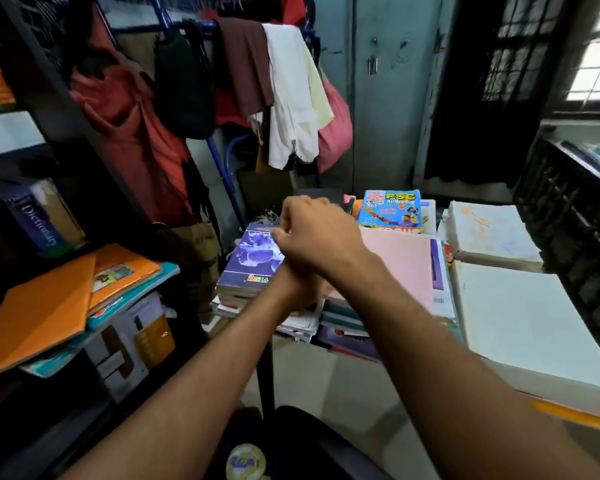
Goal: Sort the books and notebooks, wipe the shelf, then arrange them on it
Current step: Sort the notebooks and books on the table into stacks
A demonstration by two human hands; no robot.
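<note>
Sorting is under way and, by my judgement, well short of finished. My right hand (317, 233) crosses over my left wrist above the stacks; its fingers are curled, and I cannot tell whether they pinch anything. My left hand (302, 285) is almost wholly hidden beneath the right forearm, so its state cannot be determined.

The books and notebooks lie in several piles on the surface (329, 367) ahead: a purple-covered book (253, 258) tops the left stack, a pink-covered notebook (402, 265) lies in the middle, a blue PSC guide (392, 211) sits behind it, and two thick white stacks (520, 317) occupy the right side. The piles look partly grouped, though the lower layers are ragged, with loose papers sticking out.

The shelf (59, 109) at my left is not cleared. A dictionary (37, 223) leans on one level, and orange notebooks (49, 306) lie tilted over a jumble below. Wiping is not yet possible, in my assessment, and arranging has not begun.

Surroundings: clothes (291, 95) hang on a blue rack behind the piles, a grey metal cupboard (388, 98) stands beyond, and a dark crate (568, 216) is at the right. The hanging clothes crowd the shelf's edge and may hinder access.
</note>
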